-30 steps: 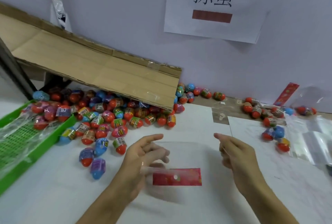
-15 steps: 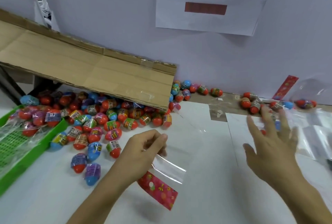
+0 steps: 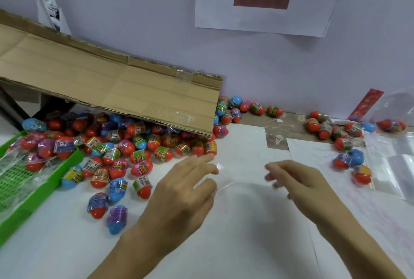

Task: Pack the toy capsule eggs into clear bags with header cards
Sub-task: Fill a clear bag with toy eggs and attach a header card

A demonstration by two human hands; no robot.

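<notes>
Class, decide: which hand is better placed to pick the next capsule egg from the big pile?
Left. The left hand lies beside the big pile of capsule eggs; the right hand is farther across the table.

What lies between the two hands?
In the head view, a thin clear bag spans from left hand to right hand, above the white table.

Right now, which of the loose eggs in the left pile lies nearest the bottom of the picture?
The purple-wrapped egg with a blue end, just right of a blue-wrapped, red-ended egg; every other egg lies farther back.
</notes>
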